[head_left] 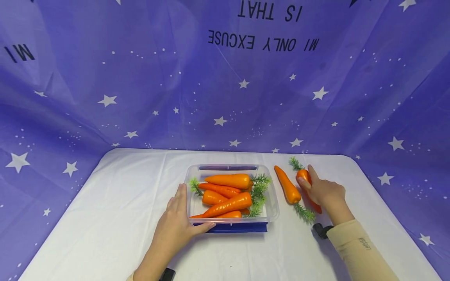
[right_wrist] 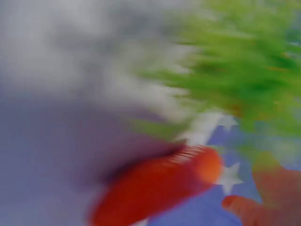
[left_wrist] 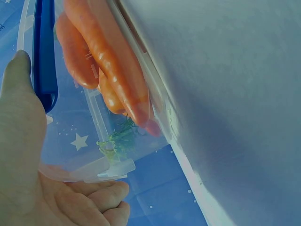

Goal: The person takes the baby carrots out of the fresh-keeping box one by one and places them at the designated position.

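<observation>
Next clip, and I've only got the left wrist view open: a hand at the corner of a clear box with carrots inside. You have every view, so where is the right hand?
Observer: In the head view, the right hand is over a carrot outside the box, with its thumb on it; I can't tell how firm the hold is.
Operator: Is anything else out there beside the box?
Observer: Yes, a second carrot lies between the box and the right hand.
Operator: I can make out one leafy sprig inside. Where are the others?
Observer: Most of the greens are bunched at the box's right end.
</observation>
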The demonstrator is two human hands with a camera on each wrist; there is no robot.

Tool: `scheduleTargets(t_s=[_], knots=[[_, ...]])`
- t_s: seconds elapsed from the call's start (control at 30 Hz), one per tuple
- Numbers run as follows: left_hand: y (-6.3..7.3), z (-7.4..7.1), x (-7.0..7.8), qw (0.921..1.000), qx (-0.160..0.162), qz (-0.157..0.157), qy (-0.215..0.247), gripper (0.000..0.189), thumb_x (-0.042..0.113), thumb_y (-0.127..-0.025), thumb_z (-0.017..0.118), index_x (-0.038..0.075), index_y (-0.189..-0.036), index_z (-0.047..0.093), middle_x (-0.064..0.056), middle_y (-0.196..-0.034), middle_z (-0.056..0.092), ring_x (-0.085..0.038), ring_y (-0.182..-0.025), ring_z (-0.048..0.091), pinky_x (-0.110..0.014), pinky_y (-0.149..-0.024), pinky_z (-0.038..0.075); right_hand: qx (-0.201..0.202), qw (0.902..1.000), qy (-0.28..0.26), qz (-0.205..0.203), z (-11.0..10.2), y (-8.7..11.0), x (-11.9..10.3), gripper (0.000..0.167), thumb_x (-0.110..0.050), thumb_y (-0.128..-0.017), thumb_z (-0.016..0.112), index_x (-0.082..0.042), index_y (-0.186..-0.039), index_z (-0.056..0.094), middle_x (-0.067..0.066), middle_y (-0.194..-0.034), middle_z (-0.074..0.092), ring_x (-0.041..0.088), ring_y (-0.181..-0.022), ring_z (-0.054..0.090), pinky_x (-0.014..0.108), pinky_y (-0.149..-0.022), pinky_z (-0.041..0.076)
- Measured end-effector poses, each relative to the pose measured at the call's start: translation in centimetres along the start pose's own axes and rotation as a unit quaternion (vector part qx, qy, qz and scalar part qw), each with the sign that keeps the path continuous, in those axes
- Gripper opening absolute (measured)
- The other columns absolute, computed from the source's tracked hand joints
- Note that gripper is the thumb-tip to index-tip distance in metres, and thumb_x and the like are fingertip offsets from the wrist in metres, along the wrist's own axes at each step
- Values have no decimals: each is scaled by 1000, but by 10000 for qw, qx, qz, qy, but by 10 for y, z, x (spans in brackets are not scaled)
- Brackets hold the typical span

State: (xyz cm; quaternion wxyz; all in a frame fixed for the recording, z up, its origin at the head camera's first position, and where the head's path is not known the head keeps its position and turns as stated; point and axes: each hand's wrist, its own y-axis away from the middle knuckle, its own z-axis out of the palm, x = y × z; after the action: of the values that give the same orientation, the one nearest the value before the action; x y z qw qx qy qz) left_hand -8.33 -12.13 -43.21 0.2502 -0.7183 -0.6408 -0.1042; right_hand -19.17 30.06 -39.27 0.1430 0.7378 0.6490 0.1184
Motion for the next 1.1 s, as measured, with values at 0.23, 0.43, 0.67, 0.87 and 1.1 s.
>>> scheduleTargets(t_s=[0.23,0.43,0.67,0.87,1.1], knots=[[0,0,0,10000,31,8,12,140,91,-60,61,-2,-156,20,-23,-160,29,-49,-135,45,-59,-106,44,1364,9881,69,-704,-26,20,-24,86,-76,-95,17,-23,-161,2,26,-103,69,40,-74,62,48,-52,50],[0,-1,0,10000,-16,-17,16,140,92,-60,60,-1,-157,19,-23,-161,28,-49,-137,44,-59,-106,44,2206,9632,-26,-1536,-43,44,-59,76,-72,-97,24,-34,-161,8,22,-135,60,48,-102,61,54,-57,52],[0,-1,0,10000,-28,-7,1,139,91,-61,61,-2,-157,19,-22,-161,28,-50,-135,45,-59,-106,44,2574,9374,139,-2340,-49,61,-98,73,-72,-97,30,-37,-159,14,11,-125,67,41,-102,60,54,-70,54],[-1,-1,0,10000,-18,12,-6,139,90,-61,61,-1,-157,19,-22,-161,27,-50,-136,44,-58,-106,45,2938,9059,526,-3004,-41,65,-124,74,-64,-96,46,-34,-159,20,10,-120,69,35,-94,62,48,-74,56],[-1,-1,0,10000,-57,12,-9,139,91,-62,59,-1,-157,18,-22,-161,27,-49,-136,44,-58,-106,44,2632,8887,648,-3697,-23,63,-146,70,-63,-96,45,-37,-157,25,2,-115,68,28,-98,61,42,-81,55]])
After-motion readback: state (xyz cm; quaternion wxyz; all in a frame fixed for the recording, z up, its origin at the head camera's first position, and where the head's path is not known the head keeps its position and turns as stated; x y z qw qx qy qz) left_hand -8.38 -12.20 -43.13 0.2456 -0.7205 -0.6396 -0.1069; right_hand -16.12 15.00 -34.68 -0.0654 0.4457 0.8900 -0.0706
